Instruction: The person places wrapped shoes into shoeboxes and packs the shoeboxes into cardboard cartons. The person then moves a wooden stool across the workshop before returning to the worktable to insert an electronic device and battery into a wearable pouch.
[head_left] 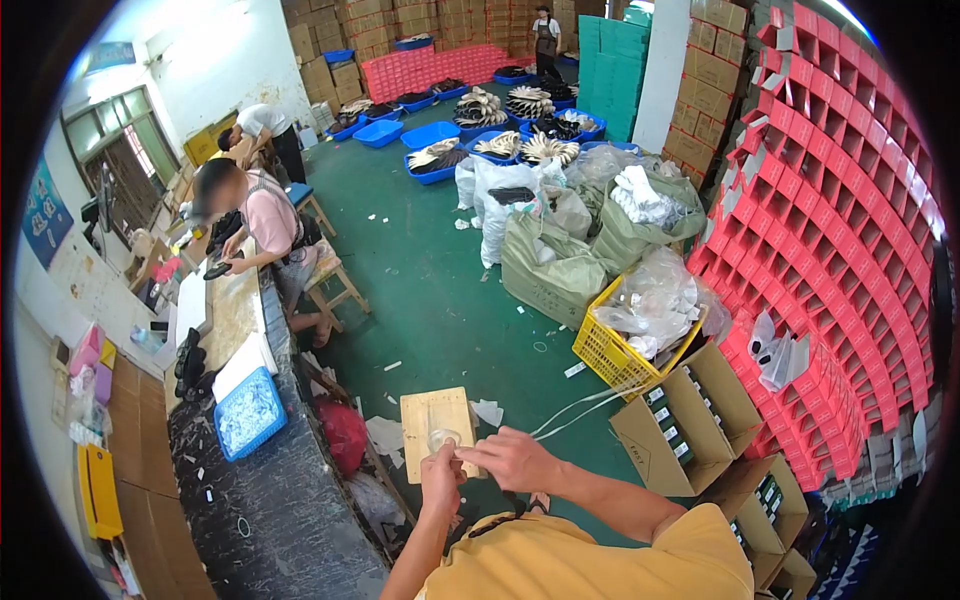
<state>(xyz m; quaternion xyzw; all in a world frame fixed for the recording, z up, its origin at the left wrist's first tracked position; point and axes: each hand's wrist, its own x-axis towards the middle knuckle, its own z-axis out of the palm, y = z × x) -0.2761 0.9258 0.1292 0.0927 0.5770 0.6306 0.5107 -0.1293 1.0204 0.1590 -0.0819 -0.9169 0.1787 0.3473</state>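
My left hand (441,480) is closed, thumb up, on a pale, see-through ring-shaped roll (443,437) that looks like clear tape. Against it, my right hand (515,460) has its fingers pinched together close to the left thumb. Whatever lies between the right fingertips is too small to make out. Both hands are in front of my body, above a wooden stool (418,412) that stands on the floor. Thin white strips (590,402) run from beside the yellow crate toward my right hand; I cannot tell whether they touch it.
A dark worktable (290,490) with a blue basket (250,414) runs along my left. A seated person (268,215) works there with a dark shoe. On my right are a yellow crate (610,350), open cartons (655,430), sacks (550,265) and stacked red boxes (820,230).
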